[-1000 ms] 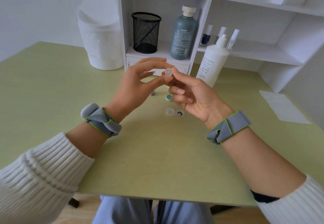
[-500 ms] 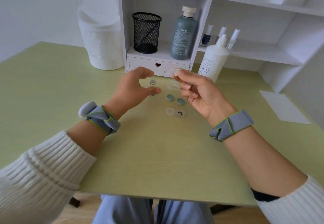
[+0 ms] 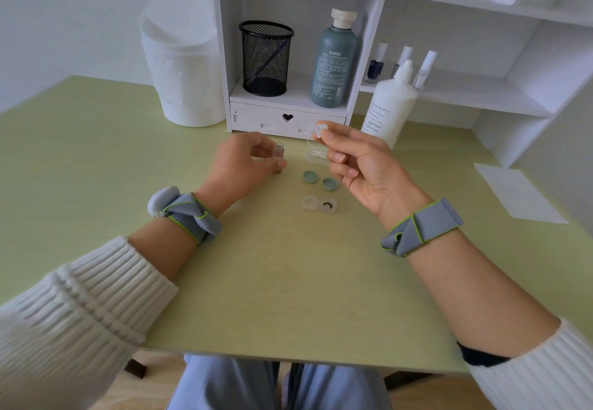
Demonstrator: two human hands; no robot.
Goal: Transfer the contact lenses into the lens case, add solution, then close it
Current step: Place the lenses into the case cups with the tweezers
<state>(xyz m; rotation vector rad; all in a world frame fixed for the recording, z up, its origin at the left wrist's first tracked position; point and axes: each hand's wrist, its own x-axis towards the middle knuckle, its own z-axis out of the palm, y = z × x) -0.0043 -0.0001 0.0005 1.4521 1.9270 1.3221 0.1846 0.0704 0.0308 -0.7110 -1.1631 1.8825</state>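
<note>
While the left hand grips a glass vial standing behind and left of the case, the right hand pinches a pale stopper above. A nudge could topple the open vial and spill its contents; the smooth stopper could slip. One clear round well holds a dark-ringed lens; green caps lie just behind the case, the white bottle farther back.

Single head-worn view — wide-angle, facing forward and down.
It looks closely over the left hand and right hand, across the green table — toward the white shelf unit.
</note>
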